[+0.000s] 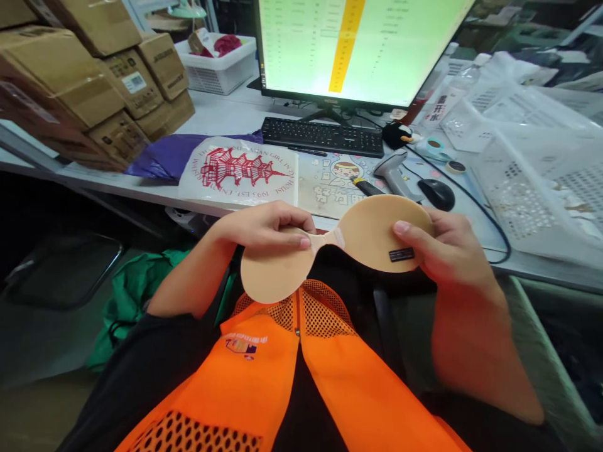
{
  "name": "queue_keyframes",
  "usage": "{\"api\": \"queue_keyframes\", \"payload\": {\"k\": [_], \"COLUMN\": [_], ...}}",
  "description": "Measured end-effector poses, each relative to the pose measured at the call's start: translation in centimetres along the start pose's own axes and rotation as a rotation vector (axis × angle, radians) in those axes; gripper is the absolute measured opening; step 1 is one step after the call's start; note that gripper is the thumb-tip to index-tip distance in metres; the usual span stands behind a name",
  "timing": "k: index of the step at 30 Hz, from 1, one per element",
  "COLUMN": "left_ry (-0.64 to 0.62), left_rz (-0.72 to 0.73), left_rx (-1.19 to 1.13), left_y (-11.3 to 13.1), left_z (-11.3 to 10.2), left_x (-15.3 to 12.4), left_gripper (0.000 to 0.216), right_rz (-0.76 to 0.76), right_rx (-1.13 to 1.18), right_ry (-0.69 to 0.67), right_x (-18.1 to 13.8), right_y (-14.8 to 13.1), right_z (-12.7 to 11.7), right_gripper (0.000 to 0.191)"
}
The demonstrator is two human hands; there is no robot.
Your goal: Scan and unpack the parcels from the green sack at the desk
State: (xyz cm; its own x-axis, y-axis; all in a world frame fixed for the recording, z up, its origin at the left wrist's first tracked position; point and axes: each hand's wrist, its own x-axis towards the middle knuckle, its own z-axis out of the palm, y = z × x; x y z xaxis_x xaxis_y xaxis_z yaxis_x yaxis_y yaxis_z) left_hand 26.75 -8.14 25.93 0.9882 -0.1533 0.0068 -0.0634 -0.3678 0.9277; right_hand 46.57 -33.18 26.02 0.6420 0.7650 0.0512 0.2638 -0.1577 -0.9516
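A beige stick-on bra [377, 229] with two rounded cups and a narrow joining strip is stretched between my hands, just off the desk's front edge. My left hand [277, 229] pinches it at the inner side of the left cup, beside the joining strip. On the outer edge of the right cup, my right hand [438, 242] has its thumb on top and its fingers hidden behind. A small black label [401, 255] shows on that cup. Beyond my left hand lies a whitish plastic bag [240, 172] with a red pagoda print.
Cardboard boxes [61, 75] are stacked at the left, near a white basket [221, 63]. A monitor [339, 50] and keyboard [323, 135] stand ahead. To the right are a scanner [396, 172], a mouse [436, 194], a cable and white plastic baskets [541, 144].
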Motion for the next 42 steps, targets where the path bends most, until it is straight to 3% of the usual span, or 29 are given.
{"api": "queue_keyframes", "payload": {"k": [5,10,13,16,19,21,23,26,27,29,32,36,39,42], "left_ry": [0.011,0.006,0.068,0.196,0.412,0.555,0.724,1.009,1.045,1.0,0.868,0.906,1.0,1.036], "left_rz": [0.017,0.039,0.035,-0.018,-0.07,-0.058,-0.017,0.027,0.031,0.041,0.06,0.067,0.106,0.119], "left_rx": [-0.047,0.065,0.155,0.209,0.076,-0.189,-0.521,-0.882,-0.947,-0.984,-0.79,-0.432,-0.369,-0.364], "left_y": [-0.2,-0.5,-0.9,-2.0,-4.1,-5.7,-7.2,-8.5,-8.6,-8.6,-8.5,-8.8,-9.2,-9.1], "left_z": [0.0,0.0,0.1,0.7,2.3,3.7,5.2,6.9,7.3,7.8,8.1,8.1,8.2,8.4], "left_x": [0.0,0.0,0.1,0.7,2.3,3.7,4.9,5.7,5.6,5.3,4.6,4.4,4.6,4.7], "left_gripper": [0.019,0.018,0.019,0.019,0.02,0.022,0.027,0.036,0.041,0.052,0.062,0.058,0.049,0.045], "right_rz": [0.015,0.0,-0.067,-0.217,-0.518,-0.709,-0.783,-0.754,-0.749,-0.759,-0.771,-0.721,-0.517,-0.203], "right_rx": [0.02,-0.047,-0.122,-0.296,-0.585,-0.711,-0.792,-0.873,-0.864,-0.797,-0.696,-0.586,-0.343,-0.038], "right_ry": [0.004,-0.003,0.012,0.102,0.184,0.091,-0.063,-0.143,-0.143,-0.159,-0.164,0.01,0.097,0.008], "right_x": [0.2,0.6,0.5,-0.3,-1.6,-2.3,-2.4,-1.8,-1.5,-0.7,0.2,1.0,1.4,1.6], "right_y": [0.4,1.2,1.1,0.4,0.4,1.3,3.0,5.5,6.2,7.2,8.2,9.3,9.5,9.0], "right_z": [0.0,-0.3,-0.4,0.7,3.5,6.0,8.2,9.9,10.0,9.9,9.7,9.9,9.9,9.7], "right_gripper": [0.042,0.041,0.04,0.032,0.024,0.033,0.046,0.053,0.051,0.042,0.034,0.046,0.073,0.085]}}
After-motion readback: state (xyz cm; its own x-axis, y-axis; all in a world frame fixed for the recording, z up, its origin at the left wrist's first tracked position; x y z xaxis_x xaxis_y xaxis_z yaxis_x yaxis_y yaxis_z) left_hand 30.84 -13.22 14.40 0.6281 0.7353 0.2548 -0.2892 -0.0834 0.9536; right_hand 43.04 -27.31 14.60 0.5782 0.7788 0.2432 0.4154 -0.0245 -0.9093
